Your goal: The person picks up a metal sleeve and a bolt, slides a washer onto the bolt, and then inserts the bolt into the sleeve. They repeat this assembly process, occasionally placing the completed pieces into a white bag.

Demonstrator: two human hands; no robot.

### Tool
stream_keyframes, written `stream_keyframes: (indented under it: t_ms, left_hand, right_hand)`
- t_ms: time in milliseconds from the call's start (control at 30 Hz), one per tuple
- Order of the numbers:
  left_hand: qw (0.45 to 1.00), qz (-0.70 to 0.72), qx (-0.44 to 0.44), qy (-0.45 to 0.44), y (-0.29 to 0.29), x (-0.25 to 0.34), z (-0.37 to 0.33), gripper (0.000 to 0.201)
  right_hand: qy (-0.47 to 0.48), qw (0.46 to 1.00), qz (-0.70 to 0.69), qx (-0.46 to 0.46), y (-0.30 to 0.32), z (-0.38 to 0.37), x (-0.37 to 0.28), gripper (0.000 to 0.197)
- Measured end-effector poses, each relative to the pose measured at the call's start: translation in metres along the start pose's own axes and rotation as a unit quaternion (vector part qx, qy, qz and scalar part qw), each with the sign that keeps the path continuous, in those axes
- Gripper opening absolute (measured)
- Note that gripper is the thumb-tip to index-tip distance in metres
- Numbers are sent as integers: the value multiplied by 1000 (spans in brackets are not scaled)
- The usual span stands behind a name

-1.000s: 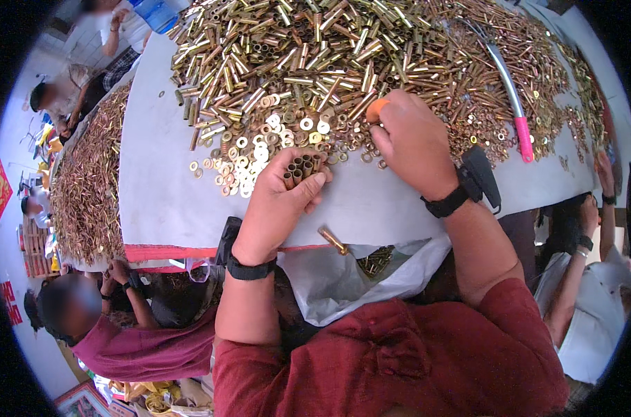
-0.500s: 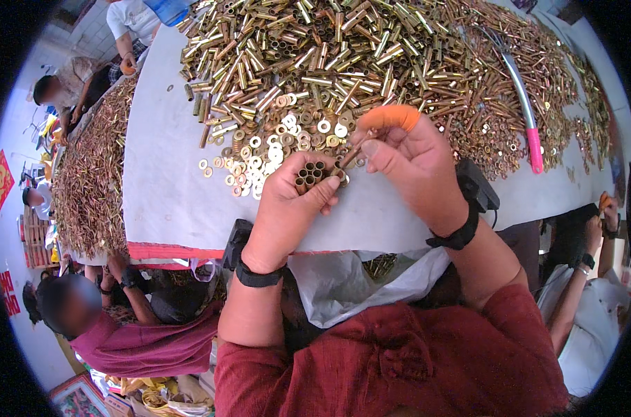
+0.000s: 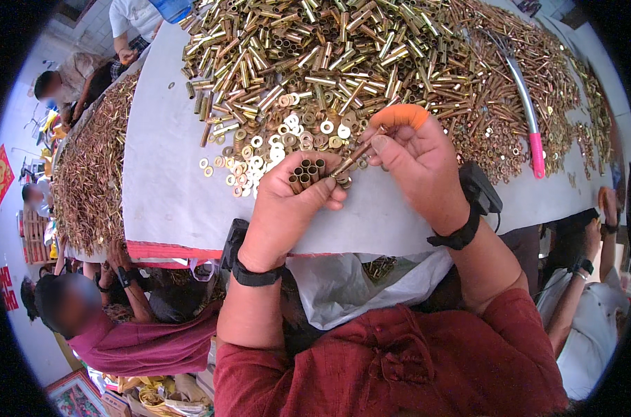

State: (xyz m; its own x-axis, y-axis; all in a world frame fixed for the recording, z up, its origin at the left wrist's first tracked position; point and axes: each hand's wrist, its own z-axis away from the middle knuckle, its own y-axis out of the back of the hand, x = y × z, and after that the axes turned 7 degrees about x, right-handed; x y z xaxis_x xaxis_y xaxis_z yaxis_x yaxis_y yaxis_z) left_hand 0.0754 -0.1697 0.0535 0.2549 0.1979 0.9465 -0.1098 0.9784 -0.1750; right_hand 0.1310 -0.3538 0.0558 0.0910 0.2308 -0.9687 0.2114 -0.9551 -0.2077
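My left hand (image 3: 287,208) is closed round a bunch of brass-coloured metal sleeves (image 3: 307,174), their hollow ends facing up. Its thumb and fingertips also meet the lower end of a slim brass-coloured bolt (image 3: 352,158), where a washer (image 3: 343,179) shows beside the fingers. My right hand (image 3: 416,160) pinches the upper end of that bolt between thumb and fingers; an orange cover (image 3: 403,115) wraps its index finger. Just beyond my hands lie loose washers (image 3: 277,142), and behind them a large heap of sleeves (image 3: 308,59).
On the pale tabletop (image 3: 183,187), a pile of bolts and nuts (image 3: 482,132) spreads right. A long metal tool with a pink handle (image 3: 536,156) lies across it. A white plastic bag (image 3: 364,292) hangs at the near edge. Co-workers (image 3: 135,326) sit on both sides.
My right hand has shifted slightly right, still pinching the bolt. My left hand keeps the sleeves in nearly the same place.
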Motion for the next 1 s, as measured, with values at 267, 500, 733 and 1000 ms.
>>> stream_keyframes:
  t_ms: [267, 500, 733, 1000]
  left_hand:
    - [995, -75, -66, 8, 4, -6, -1, 22]
    - [1000, -18, 18, -13, 5, -3, -2, 17]
    - [957, 286, 47, 18, 8, 3, -4, 10]
    - [952, 302, 51, 21, 5, 8, 1, 10]
  right_hand:
    - [-36, 999, -17, -21, -2, 2, 2, 20]
    - [-45, 997, -63, 1, -1, -3, -9, 21]
    - [-36, 994, -93, -44, -13, 15, -1, 22]
    - [70, 997, -14, -4, -22, 20, 11, 16]
